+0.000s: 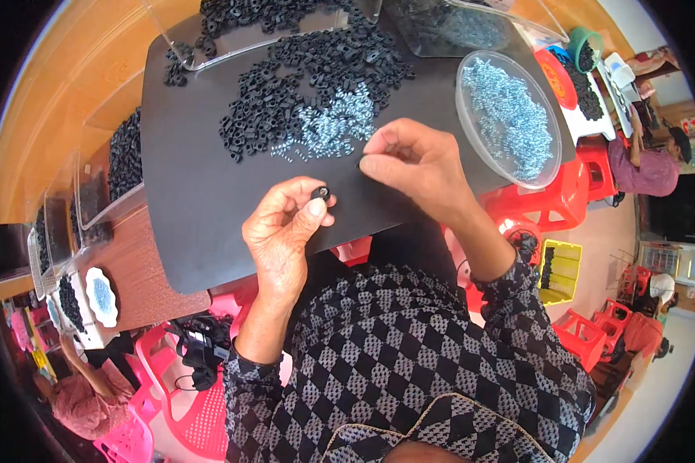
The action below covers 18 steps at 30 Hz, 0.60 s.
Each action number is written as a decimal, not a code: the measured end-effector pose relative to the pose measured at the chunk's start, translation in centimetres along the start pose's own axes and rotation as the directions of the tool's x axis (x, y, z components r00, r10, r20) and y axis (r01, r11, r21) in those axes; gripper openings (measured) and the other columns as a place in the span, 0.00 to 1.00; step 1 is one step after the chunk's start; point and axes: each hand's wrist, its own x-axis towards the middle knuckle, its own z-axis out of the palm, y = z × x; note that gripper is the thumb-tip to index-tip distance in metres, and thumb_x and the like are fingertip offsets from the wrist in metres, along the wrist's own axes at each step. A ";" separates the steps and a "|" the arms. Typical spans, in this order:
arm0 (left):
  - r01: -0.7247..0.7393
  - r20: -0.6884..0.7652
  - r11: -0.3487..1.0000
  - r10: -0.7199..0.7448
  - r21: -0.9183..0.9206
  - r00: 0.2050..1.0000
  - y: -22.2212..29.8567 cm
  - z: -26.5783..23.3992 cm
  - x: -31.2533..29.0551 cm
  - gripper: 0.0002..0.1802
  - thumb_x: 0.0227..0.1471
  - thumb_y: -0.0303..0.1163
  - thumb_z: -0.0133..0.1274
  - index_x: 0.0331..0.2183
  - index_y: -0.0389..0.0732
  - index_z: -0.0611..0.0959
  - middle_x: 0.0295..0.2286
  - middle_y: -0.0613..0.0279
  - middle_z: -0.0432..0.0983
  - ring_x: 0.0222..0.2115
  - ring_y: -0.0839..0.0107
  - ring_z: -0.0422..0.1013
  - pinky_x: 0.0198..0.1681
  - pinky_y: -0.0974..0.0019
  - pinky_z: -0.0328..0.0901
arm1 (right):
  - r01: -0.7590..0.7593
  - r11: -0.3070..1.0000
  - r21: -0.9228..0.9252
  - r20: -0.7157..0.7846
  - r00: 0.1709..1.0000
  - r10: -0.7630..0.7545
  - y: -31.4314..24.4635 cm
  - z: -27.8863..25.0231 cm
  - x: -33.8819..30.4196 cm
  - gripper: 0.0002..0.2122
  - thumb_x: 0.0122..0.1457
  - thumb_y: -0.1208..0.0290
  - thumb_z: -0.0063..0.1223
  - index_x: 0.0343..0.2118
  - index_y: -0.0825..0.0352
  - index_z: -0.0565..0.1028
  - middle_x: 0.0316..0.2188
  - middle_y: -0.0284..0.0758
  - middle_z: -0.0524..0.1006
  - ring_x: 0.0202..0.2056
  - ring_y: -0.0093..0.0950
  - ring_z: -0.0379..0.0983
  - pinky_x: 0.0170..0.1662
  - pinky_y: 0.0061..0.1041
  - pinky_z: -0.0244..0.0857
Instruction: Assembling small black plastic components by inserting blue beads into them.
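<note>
One black part [321,192] is pinched in the left hand [280,230], on the wearer's side of the spring heap [338,122]. The right hand [421,166] is held just right of that heap, fingertips nearly together; whether anything is gripped cannot be told. Much seems left: loose black pieces [259,104] are piled beyond the heap; finished ones cannot be distinguished.

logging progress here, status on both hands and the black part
Left hand holds black part. Right hand near springs, grip unclear. Nothing seen blocking either hand.
</note>
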 end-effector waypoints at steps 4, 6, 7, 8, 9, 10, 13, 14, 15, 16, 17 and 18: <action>-0.023 0.014 0.999 0.022 0.026 1.000 -0.1 -0.1 -0.2 0.11 0.49 0.22 0.55 0.38 0.31 0.78 0.29 0.60 0.75 0.27 0.76 0.70 0.32 0.75 0.67 | -0.067 0.994 0.088 0.131 0.990 0.056 -1.1 1.1 -0.7 0.05 0.50 0.78 0.58 0.30 0.69 0.74 0.27 0.25 0.72 0.29 0.13 0.67 0.32 0.13 0.61; -0.060 0.044 0.996 0.057 0.072 0.997 -0.2 -0.1 -0.4 0.12 0.49 0.22 0.55 0.39 0.32 0.79 0.29 0.63 0.72 0.28 0.77 0.70 0.32 0.75 0.67 | -0.045 0.998 0.037 0.162 0.986 0.039 -1.3 1.5 -0.7 0.05 0.51 0.78 0.58 0.30 0.69 0.73 0.27 0.25 0.72 0.29 0.13 0.67 0.32 0.14 0.61; -0.059 0.052 0.997 0.057 0.054 0.997 -0.2 -0.1 -0.5 0.11 0.49 0.22 0.55 0.38 0.32 0.79 0.30 0.64 0.71 0.28 0.78 0.70 0.33 0.76 0.67 | -0.046 0.998 0.038 0.166 0.985 0.039 -1.2 1.7 -0.7 0.05 0.51 0.78 0.58 0.30 0.69 0.73 0.27 0.25 0.72 0.29 0.13 0.67 0.32 0.14 0.61; -0.060 0.049 0.997 0.057 0.055 0.997 -0.2 -0.1 -0.5 0.11 0.49 0.22 0.55 0.38 0.32 0.79 0.30 0.64 0.71 0.28 0.78 0.70 0.33 0.76 0.67 | -0.053 0.998 0.029 0.170 0.984 0.048 -1.1 1.9 -0.7 0.05 0.51 0.78 0.58 0.30 0.69 0.73 0.26 0.25 0.72 0.29 0.12 0.67 0.32 0.14 0.61; -0.065 0.049 0.996 0.062 0.064 0.997 -0.2 -0.1 -0.6 0.11 0.49 0.22 0.55 0.38 0.32 0.79 0.29 0.64 0.71 0.28 0.78 0.69 0.32 0.76 0.67 | -0.060 0.998 0.019 0.174 0.983 0.056 -1.0 2.1 -0.7 0.05 0.51 0.78 0.58 0.30 0.69 0.73 0.26 0.25 0.72 0.29 0.12 0.66 0.31 0.14 0.61; -0.070 0.047 0.995 0.067 0.073 0.997 -0.2 -0.1 -0.7 0.11 0.49 0.23 0.55 0.38 0.32 0.79 0.28 0.65 0.70 0.27 0.78 0.69 0.32 0.76 0.67 | -0.062 0.998 0.017 0.178 0.982 0.058 -1.1 2.2 -0.8 0.05 0.51 0.78 0.58 0.30 0.69 0.73 0.26 0.25 0.72 0.29 0.12 0.66 0.31 0.14 0.61; -0.094 0.009 0.990 0.093 0.102 0.996 -0.2 0.0 -0.9 0.12 0.46 0.23 0.57 0.36 0.31 0.79 0.27 0.64 0.73 0.25 0.78 0.68 0.31 0.77 0.65 | -0.103 0.995 0.014 0.184 0.978 0.099 -1.2 2.4 -0.9 0.04 0.51 0.78 0.57 0.29 0.69 0.73 0.26 0.24 0.72 0.29 0.12 0.66 0.31 0.13 0.61; -0.094 0.007 0.991 0.094 0.100 0.996 -0.2 0.0 -1.0 0.12 0.46 0.23 0.57 0.36 0.31 0.79 0.27 0.64 0.73 0.25 0.78 0.68 0.31 0.77 0.65 | -0.126 0.992 0.013 0.184 0.975 0.122 -1.3 2.5 -1.0 0.04 0.51 0.78 0.57 0.30 0.69 0.73 0.26 0.24 0.72 0.30 0.12 0.66 0.31 0.13 0.61; -0.108 0.028 0.986 0.106 0.124 0.994 -0.1 -0.1 -1.1 0.11 0.48 0.23 0.57 0.36 0.32 0.80 0.27 0.65 0.71 0.25 0.79 0.67 0.30 0.77 0.65 | -0.149 0.989 0.011 0.184 0.972 0.145 -1.4 2.7 -1.1 0.04 0.52 0.78 0.56 0.30 0.69 0.73 0.26 0.24 0.72 0.30 0.11 0.66 0.32 0.13 0.61; -0.123 0.052 0.981 0.117 0.148 0.992 0.0 -0.1 -1.1 0.10 0.49 0.23 0.56 0.36 0.32 0.80 0.26 0.66 0.69 0.25 0.81 0.67 0.29 0.78 0.65 | -0.149 0.989 0.008 0.185 0.972 0.145 -1.5 2.8 -1.2 0.04 0.52 0.78 0.56 0.30 0.69 0.73 0.26 0.24 0.72 0.30 0.11 0.66 0.32 0.13 0.61; -0.124 0.050 0.982 0.117 0.145 0.992 0.1 -0.2 -1.1 0.10 0.49 0.23 0.56 0.36 0.32 0.80 0.26 0.66 0.69 0.25 0.81 0.67 0.29 0.78 0.65 | -0.127 0.992 0.004 0.178 0.976 0.124 -1.6 2.9 -1.4 0.04 0.52 0.78 0.55 0.30 0.69 0.73 0.27 0.24 0.72 0.30 0.12 0.66 0.32 0.13 0.61; -0.112 0.042 0.982 0.107 0.149 0.993 0.2 -0.2 -1.2 0.10 0.49 0.24 0.56 0.36 0.32 0.80 0.26 0.67 0.68 0.25 0.81 0.66 0.29 0.78 0.64 | -0.104 0.995 0.000 0.173 0.980 0.102 -1.7 3.1 -1.5 0.03 0.52 0.78 0.55 0.30 0.70 0.73 0.27 0.25 0.72 0.30 0.12 0.66 0.32 0.14 0.61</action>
